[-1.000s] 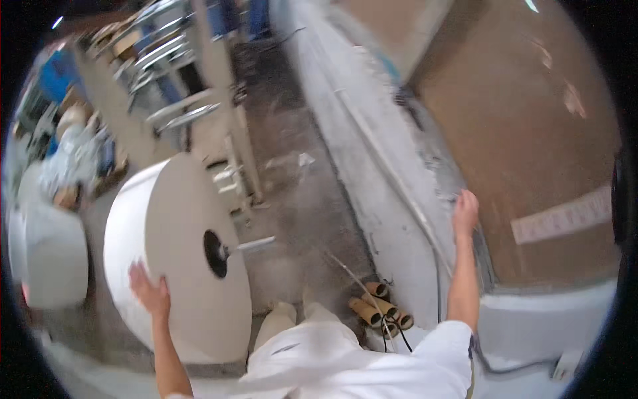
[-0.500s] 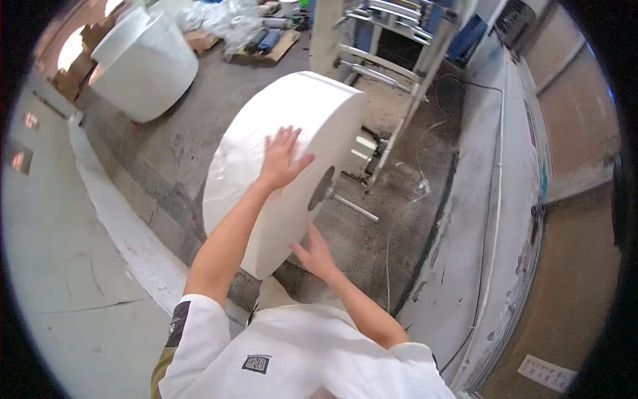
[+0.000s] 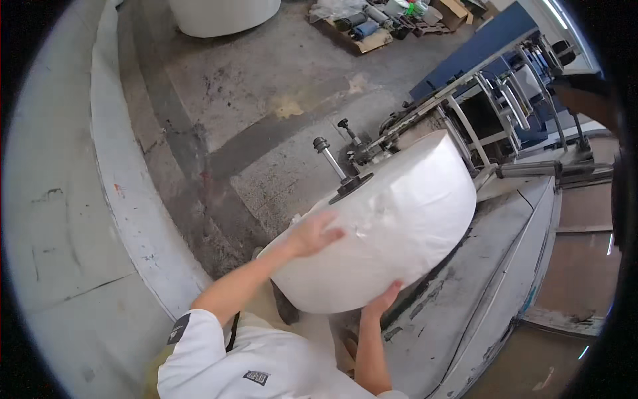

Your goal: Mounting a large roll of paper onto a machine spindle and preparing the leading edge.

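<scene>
A large white roll (image 3: 405,219) of sheet material stands on its edge in front of me. A metal shaft (image 3: 330,161) with a dark knobbed end sticks out of the dark core on its left face. My left hand (image 3: 314,235) lies on the upper left part of the roll's curved surface, fingers outstretched and a little blurred. Lower down, my right hand (image 3: 381,300) touches the near right edge of the roll, its fingers partly hidden and the visible ones extended. Neither hand is closed round anything.
Beyond the roll at right stands a metal machine frame (image 3: 492,120) with rollers. Another white roll (image 3: 226,14) is at the far left. Plastic-wrapped bundles lie on a cardboard-topped pallet (image 3: 372,41). A low white wall (image 3: 143,219) runs along the left, a painted ledge (image 3: 458,299) along the right.
The roll has turned, so its core and shaft now face left rather than right. Both hands have shifted along its surface, and my view has swung to the right.
</scene>
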`<state>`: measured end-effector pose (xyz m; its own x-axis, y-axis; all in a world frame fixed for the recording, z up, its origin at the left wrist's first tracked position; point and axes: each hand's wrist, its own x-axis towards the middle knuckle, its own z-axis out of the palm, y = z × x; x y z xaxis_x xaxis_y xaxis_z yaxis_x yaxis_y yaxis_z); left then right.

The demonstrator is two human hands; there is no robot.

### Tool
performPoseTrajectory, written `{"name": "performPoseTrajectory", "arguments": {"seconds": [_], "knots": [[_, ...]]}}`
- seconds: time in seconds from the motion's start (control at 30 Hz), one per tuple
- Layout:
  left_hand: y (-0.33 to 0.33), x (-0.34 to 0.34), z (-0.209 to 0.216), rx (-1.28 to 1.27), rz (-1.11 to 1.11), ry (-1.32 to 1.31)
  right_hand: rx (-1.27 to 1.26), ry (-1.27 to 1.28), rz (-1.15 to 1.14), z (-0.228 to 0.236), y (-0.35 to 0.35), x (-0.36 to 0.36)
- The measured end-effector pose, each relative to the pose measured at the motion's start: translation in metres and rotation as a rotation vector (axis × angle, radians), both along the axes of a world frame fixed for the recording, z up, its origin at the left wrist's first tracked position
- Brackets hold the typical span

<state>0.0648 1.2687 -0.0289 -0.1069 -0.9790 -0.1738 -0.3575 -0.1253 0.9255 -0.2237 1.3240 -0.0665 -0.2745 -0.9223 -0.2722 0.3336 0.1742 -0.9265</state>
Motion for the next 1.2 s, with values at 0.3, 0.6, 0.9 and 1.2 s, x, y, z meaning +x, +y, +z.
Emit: {"name": "performPoseTrajectory", "arguments": {"seconds": [0.3,0.6,0.9,1.2], "knots": [[-0.014,-0.002,0.001,-0.149,-0.027,0.135,0.092,-0.491,0.133,-0.072,0.067,-0.001],[-0.036,0.025,-0.007,-0.073,-0.132,0.173,0.148,-0.535,0.342,-0.041,0.061,0.055],[-0.080,0.067,-0.003,0.038,-0.228,0.126,-0.020,-1.889,-0.368,-0.117,0.084,0.094],[-0.075,0.028,-0.002,-0.076,-0.186,0.127,0.146,0.293,-0.340,0.030,0.016,0.118]]}}
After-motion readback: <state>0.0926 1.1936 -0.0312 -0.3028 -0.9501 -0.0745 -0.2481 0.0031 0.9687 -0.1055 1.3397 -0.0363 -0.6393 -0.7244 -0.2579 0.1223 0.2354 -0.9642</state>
